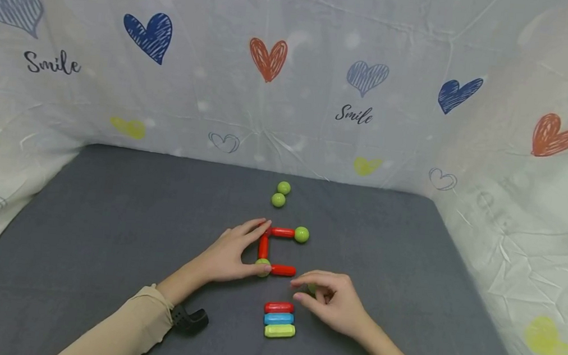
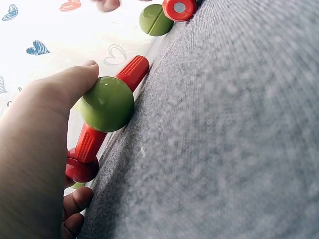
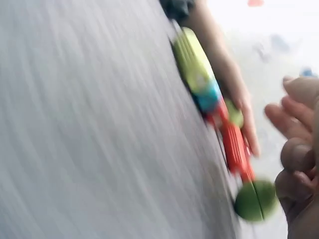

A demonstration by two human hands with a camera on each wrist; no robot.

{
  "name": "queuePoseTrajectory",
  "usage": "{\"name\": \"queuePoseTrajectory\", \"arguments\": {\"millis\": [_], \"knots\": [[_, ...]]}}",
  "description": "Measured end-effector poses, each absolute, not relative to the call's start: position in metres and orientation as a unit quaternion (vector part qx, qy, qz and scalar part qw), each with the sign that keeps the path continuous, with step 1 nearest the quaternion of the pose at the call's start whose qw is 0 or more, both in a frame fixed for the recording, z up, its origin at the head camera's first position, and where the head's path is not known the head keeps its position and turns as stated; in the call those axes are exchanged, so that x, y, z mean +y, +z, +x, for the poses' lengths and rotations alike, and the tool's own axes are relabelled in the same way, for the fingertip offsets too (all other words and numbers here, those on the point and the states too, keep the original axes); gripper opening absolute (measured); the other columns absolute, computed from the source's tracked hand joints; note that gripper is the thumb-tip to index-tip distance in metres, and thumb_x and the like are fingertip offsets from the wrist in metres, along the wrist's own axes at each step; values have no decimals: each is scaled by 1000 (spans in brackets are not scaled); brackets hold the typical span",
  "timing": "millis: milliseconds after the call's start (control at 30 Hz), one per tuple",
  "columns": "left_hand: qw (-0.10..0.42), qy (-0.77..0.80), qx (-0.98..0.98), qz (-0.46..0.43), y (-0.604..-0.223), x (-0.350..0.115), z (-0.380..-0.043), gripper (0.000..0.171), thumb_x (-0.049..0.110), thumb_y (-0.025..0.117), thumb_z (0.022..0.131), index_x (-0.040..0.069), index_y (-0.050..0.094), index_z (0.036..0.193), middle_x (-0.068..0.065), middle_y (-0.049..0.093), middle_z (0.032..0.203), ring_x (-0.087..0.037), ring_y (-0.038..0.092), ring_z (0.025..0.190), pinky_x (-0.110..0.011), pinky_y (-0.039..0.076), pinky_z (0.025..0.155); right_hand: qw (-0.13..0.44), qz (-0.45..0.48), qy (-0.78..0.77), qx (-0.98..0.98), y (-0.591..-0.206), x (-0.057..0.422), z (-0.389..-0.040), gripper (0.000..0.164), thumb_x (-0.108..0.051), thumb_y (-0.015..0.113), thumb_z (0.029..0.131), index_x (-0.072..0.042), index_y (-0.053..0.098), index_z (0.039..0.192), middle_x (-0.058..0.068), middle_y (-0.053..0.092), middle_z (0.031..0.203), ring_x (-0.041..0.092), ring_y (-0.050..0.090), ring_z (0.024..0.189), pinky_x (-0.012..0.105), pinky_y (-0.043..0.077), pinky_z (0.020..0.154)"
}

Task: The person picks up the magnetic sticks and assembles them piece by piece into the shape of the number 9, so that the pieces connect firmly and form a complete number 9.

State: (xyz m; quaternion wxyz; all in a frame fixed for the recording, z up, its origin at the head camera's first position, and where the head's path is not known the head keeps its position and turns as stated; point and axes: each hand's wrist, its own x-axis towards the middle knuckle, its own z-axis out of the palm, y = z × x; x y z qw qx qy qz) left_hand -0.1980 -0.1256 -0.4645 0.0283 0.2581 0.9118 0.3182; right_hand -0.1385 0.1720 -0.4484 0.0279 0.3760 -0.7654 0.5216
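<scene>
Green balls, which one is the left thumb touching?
The corner ball where two red rods meet, against the left hand's thumb. The others differ: one ends a single rod, two sit farther back, one is partly hidden by the right hand.

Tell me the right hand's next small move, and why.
Probably pinch the loose green ball beside the right hand and bring it to the bare right end of the nearer red rod. That end has no ball, whereas the farther red rod ends in one, and the left hand rests its thumb on the green corner ball, which should help steady things.
</scene>
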Motion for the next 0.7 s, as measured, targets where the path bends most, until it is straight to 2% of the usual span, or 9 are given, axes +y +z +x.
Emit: {"name": "queuePoseTrajectory", "arguments": {"millis": [167,333,700], "knots": [[22,314,912,262,-464,-126,-198,99,69,69,92,23,30,170,-5,32,173,-37,39,153,-70,26,120,39,379,479,-791,-455,156,-129,21,-9,81,95,-8,81,116,5,80,110,-9,39,49,14,38,44],[23,314,912,265,-464,-126,-198,99,68,70,92,22,30,170,-6,32,172,-37,39,153,-68,28,120,34,343,466,-815,-462,154,-129,17,-14,81,95,-13,83,113,-2,80,106,-8,41,52,16,39,46],[22,317,911,264,-465,-126,-199,99,68,70,92,22,30,170,-5,32,173,-37,39,153,-69,26,121,11,347,462,-816,-466,157,-132,16,-14,81,96,-15,83,112,-1,81,107,-10,41,50,15,39,45]]}}
